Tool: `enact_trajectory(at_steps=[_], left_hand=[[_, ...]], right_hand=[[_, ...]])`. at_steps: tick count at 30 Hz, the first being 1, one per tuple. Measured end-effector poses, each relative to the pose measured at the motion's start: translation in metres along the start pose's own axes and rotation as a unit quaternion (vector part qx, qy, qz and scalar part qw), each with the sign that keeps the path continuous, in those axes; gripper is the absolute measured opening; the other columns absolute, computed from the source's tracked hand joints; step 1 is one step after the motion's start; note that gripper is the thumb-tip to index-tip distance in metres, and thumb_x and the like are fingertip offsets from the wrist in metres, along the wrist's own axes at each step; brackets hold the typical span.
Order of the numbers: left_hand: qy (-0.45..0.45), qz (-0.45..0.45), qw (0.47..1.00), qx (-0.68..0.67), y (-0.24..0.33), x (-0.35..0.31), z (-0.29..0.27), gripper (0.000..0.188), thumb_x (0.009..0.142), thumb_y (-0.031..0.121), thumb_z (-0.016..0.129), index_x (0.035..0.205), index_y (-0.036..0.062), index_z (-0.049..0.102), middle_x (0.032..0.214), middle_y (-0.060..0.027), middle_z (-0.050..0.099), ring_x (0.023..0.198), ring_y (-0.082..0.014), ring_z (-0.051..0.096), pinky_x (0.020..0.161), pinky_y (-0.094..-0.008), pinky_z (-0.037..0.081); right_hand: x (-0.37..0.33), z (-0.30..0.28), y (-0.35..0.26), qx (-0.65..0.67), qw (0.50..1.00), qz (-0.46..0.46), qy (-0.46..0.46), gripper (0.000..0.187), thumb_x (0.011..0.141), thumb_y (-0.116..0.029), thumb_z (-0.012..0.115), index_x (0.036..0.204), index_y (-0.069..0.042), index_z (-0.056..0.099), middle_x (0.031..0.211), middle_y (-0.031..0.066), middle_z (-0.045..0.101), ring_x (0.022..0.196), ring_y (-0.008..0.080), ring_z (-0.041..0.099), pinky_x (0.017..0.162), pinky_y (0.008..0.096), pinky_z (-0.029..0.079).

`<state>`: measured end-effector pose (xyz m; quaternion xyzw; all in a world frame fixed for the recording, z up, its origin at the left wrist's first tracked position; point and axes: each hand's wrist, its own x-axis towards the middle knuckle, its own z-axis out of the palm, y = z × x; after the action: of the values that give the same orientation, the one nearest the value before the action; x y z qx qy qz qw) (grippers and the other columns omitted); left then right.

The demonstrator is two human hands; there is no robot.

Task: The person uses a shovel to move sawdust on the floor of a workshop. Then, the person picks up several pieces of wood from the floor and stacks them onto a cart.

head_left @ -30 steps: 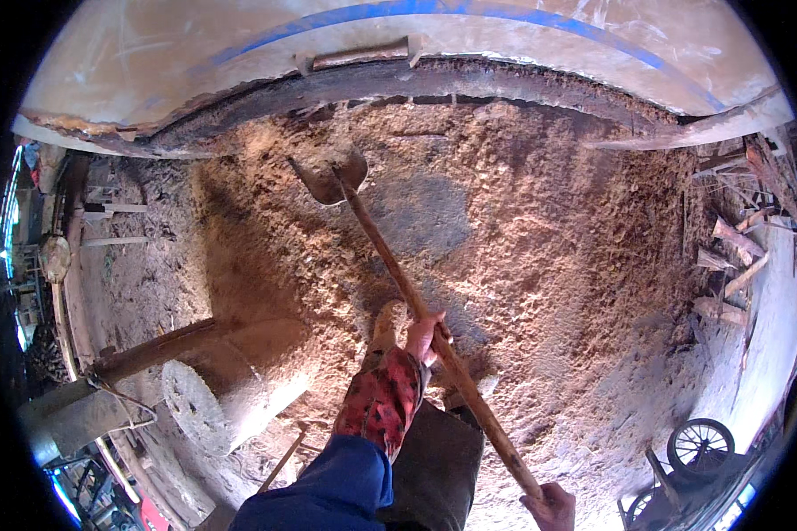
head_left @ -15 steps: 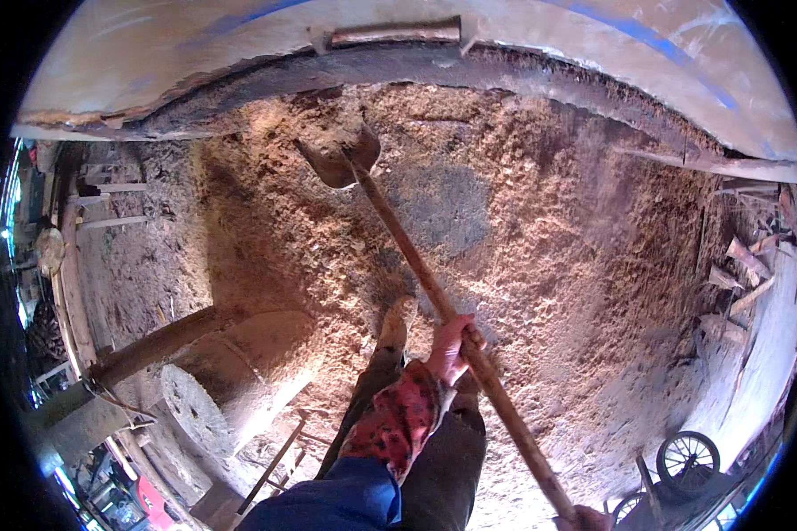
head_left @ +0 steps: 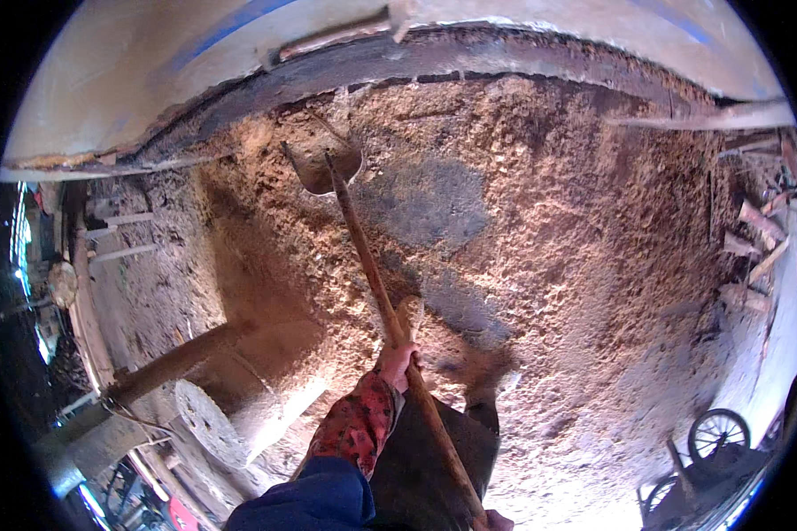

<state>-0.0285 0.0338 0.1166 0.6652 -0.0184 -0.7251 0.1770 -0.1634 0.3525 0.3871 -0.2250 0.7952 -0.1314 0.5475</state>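
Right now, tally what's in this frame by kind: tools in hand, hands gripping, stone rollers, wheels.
Shovel, long wooden handle: 1
Hands on the handle: 2, left hand and right hand, the latter only partly in view at the lower edge
Stone roller: 1
Spoked wheel: 1
Total: 5

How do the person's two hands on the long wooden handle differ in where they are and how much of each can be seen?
The left hand grips the shovel handle near its middle, fully in view, with a red patterned sleeve behind it. The right hand sits at the handle's near end, at the lower edge of the picture, so only a small part shows and its grip cannot be judged. The left hand is nearer the shovel blade. Both are bare and on the same handle.
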Motion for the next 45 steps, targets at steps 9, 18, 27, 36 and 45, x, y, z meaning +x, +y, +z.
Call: enact_trajectory(at_steps=[9, 18, 27, 36, 45], left_hand=[[0.008, 0.063, 0.994, 0.088, 0.09, 0.045, 0.003, 0.014, 0.075, 0.01, 0.064, 0.071, 0.0055, 0.051, 0.061, -0.0049, 0.051, 0.05, -0.0184, 0.052, 0.042, -0.0346, 0.046], [0.065, 0.204, 0.922, 0.322, 0.162, 0.088, 0.075, 0.017, 0.075, 0.011, 0.067, 0.075, 0.0027, 0.052, 0.061, -0.0074, 0.055, 0.048, -0.0203, 0.055, 0.044, -0.0338, 0.047], [0.126, 0.256, 0.88, 0.379, 0.113, 0.058, 0.041, 0.013, 0.073, 0.006, 0.065, 0.074, -0.0022, 0.054, 0.059, -0.007, 0.056, 0.045, -0.0197, 0.058, 0.042, -0.0323, 0.048], [0.059, 0.167, 0.962, 0.207, 0.067, 0.023, 0.055, 0.013, 0.075, 0.004, 0.063, 0.07, 0.0002, 0.052, 0.059, -0.0078, 0.054, 0.047, -0.0204, 0.055, 0.042, -0.0348, 0.048], [0.012, 0.204, 0.962, 0.179, 0.131, 0.043, 0.073, 0.015, 0.075, 0.006, 0.065, 0.074, 0.0019, 0.05, 0.061, -0.0069, 0.053, 0.048, -0.0193, 0.054, 0.042, -0.0335, 0.048]], right_hand=[[0.078, 0.052, -0.016, 0.168, 0.985, 0.03, 0.004, 0.031, 0.082, -0.034, 0.061, 0.085, -0.003, 0.062, 0.068, 0.0237, 0.061, 0.062, 0.0377, 0.061, 0.052, 0.0452, 0.046], [0.161, 0.048, -0.041, 0.396, 0.9, 0.132, -0.127, 0.033, 0.08, -0.03, 0.069, 0.075, 0.003, 0.067, 0.058, -0.0003, 0.057, 0.054, 0.0056, 0.048, 0.045, 0.0241, 0.036], [0.12, 0.068, 0.018, 0.395, 0.888, 0.176, -0.16, 0.032, 0.08, -0.031, 0.07, 0.071, 0.0, 0.068, 0.057, -0.001, 0.056, 0.051, 0.0055, 0.047, 0.044, 0.0235, 0.035], [0.089, 0.018, 0.029, 0.319, 0.935, 0.146, -0.061, 0.033, 0.074, -0.029, 0.073, 0.076, 0.004, 0.069, 0.059, 0.006, 0.063, 0.05, 0.01, 0.056, 0.045, 0.0263, 0.044], [0.142, 0.038, 0.016, 0.365, 0.916, 0.1, -0.13, 0.035, 0.079, -0.033, 0.071, 0.078, 0.002, 0.068, 0.055, -0.0019, 0.055, 0.054, 0.0051, 0.05, 0.046, 0.0257, 0.042]])
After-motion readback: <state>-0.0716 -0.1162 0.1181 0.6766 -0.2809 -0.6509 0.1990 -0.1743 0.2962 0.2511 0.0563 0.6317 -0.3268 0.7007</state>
